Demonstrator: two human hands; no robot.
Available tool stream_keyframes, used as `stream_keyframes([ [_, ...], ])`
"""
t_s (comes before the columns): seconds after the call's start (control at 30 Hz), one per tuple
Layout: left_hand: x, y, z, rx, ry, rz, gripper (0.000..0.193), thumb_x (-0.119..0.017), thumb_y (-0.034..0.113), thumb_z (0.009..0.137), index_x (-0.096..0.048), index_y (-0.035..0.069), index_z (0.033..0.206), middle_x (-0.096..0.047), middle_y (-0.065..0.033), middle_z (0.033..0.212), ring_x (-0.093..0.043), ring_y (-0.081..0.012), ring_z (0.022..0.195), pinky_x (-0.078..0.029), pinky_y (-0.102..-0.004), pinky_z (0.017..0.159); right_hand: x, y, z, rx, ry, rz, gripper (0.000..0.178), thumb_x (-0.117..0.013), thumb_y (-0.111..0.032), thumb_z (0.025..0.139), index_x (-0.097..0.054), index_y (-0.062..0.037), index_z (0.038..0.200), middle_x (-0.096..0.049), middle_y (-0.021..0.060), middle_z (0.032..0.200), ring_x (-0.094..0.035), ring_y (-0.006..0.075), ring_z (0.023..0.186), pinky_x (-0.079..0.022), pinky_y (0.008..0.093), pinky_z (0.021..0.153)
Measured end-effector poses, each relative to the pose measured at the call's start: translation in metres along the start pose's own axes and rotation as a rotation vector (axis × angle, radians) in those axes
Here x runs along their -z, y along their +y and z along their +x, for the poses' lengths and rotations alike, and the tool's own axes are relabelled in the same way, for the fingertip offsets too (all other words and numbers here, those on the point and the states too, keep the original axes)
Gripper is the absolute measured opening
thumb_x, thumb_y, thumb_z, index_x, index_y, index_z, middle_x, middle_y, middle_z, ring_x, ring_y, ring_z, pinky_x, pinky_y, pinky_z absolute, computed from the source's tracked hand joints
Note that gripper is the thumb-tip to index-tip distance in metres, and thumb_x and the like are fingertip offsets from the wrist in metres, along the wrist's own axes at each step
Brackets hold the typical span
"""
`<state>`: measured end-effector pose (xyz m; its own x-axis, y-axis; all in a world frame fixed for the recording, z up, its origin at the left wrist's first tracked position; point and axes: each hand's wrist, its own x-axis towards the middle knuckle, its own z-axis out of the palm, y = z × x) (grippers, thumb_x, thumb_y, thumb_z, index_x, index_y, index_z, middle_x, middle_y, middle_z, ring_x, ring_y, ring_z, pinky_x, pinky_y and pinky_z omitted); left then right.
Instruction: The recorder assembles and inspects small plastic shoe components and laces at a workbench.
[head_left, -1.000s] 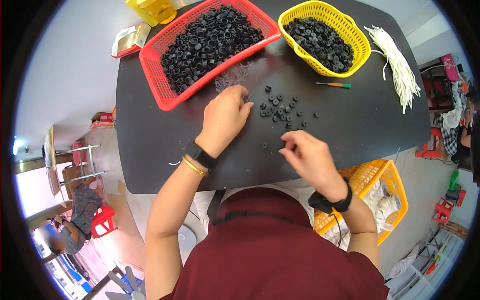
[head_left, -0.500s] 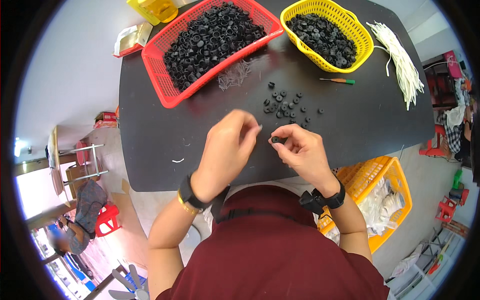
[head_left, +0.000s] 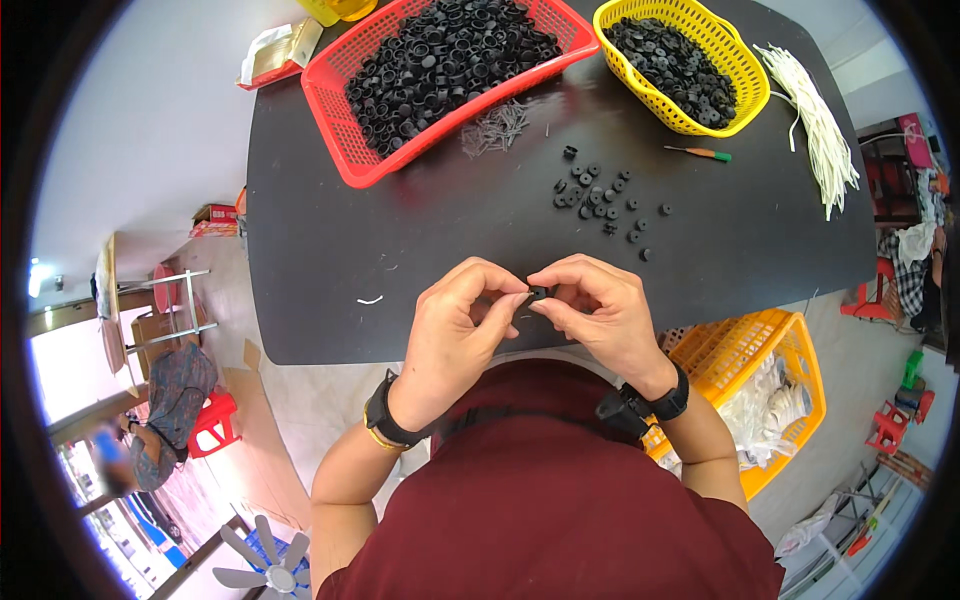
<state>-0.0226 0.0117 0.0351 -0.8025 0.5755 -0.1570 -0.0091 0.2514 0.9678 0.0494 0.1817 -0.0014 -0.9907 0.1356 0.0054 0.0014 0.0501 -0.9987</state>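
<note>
Near the table's front edge, my two hands meet fingertip to fingertip. A small round black plastic piece [head_left: 538, 293] with a hole sits pinched between thumb and forefinger of my right hand [head_left: 608, 308]. My left hand [head_left: 452, 312] is closed in a pinch against that piece's left side; what its fingertips hold is too small to make out. Beyond my hands lie several loose black round pieces [head_left: 597, 197], some showing a centre hole. A little heap of thin grey pins [head_left: 497, 130] lies farther back, beside the red basket.
The red basket [head_left: 325, 120] holds black caps, and the yellow basket [head_left: 738, 55] black discs. A green-and-orange-handled tool [head_left: 712, 155] and a bundle of white cords [head_left: 815, 130] lie at right. Below the table's right edge stands an orange crate [head_left: 725, 350] with plastic bags.
My left hand has come down and right, and its fingertips now meet the black piece in my right hand. The view has shifted slightly, moving the table's things across the picture.
</note>
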Motion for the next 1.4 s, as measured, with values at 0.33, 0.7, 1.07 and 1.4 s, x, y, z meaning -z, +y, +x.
stream_keyframes([
  [0.33, -0.002, -0.005, -0.001, -0.309, 0.097, 0.479, 0.01, -0.064, -0.009, 0.081, -0.06, -0.003, 0.088, -0.061, -0.0107, 0.084, -0.065, -0.0187, 0.071, -0.054, -0.0272, 0.06, -0.014, -0.001, 0.005, 0.291, 0.07, -0.385, 0.022, -0.072, 0.002, 0.077, -0.068, -0.0034, 0.098, -0.065, 0.0073, 0.091, -0.065, 0.0177, 0.069, -0.053, 0.0277, 0.06],
  [0.7, 0.009, 0.014, -0.008, 0.029, -0.02, -0.055, 0.006, -0.063, -0.002, 0.088, -0.06, -0.004, 0.093, -0.062, -0.0081, 0.094, -0.067, -0.0133, 0.079, -0.058, -0.0236, 0.065, -0.003, -0.013, -0.005, -0.077, -0.079, 0.198, 0.021, -0.066, 0.002, 0.087, -0.069, -0.0016, 0.107, -0.061, 0.0051, 0.105, -0.061, 0.0068, 0.071, -0.053, 0.0204, 0.058],
  [1.07, 0.084, 0.058, 0.089, -0.508, 0.255, 0.778, 0.019, -0.068, 0.005, 0.083, -0.063, 0.002, 0.102, -0.065, -0.0119, 0.097, -0.064, -0.0217, 0.081, -0.052, -0.0322, 0.069, 0.0, -0.002, 0.013, -0.153, -0.004, 0.635, 0.019, -0.06, -0.002, 0.093, -0.065, -0.0008, 0.112, -0.057, 0.0018, 0.092, -0.056, 0.0076, 0.067, -0.047, 0.0215, 0.055],
  [1.4, 0.079, 0.024, 0.133, -0.264, 0.178, 1.285, 0.041, -0.068, 0.042, 0.085, -0.058, 0.002, 0.081, -0.062, -0.0142, 0.079, -0.063, -0.0343, 0.072, -0.051, -0.0433, 0.064, 0.011, -0.001, 0.003, -0.173, 0.051, 0.57, 0.018, -0.059, -0.003, 0.094, -0.064, -0.0017, 0.111, -0.057, 0.0011, 0.088, -0.055, 0.007, 0.067, -0.045, 0.0208, 0.055],
])
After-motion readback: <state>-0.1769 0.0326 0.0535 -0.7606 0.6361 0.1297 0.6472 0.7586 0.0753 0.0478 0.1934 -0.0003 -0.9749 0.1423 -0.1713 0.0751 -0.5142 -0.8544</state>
